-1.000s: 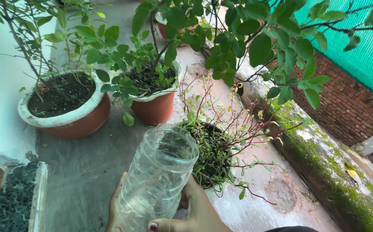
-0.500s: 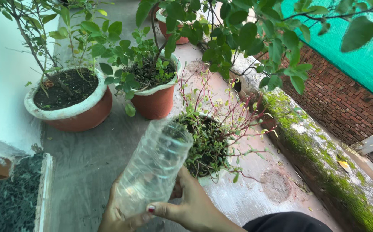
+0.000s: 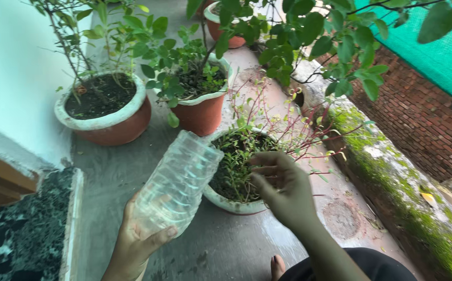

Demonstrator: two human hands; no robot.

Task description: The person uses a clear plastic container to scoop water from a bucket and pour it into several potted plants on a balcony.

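Left hand [image 3: 135,240] grips a clear plastic bottle [image 3: 176,183]; right hand [image 3: 283,188] hovers, fingers spread, empty, over a low potted plant [image 3: 236,171]

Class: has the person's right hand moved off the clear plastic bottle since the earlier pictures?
Yes. The right hand has left the bottle and moved right, over the nearest white pot.

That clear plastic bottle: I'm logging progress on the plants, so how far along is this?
Done: nothing clearly; no soil looks visibly wet. In hand: the left hand grips the clear bottle, tilted toward the near pot, while the right hand reaches into its plant. Left: two orange pots behind stand untouched.
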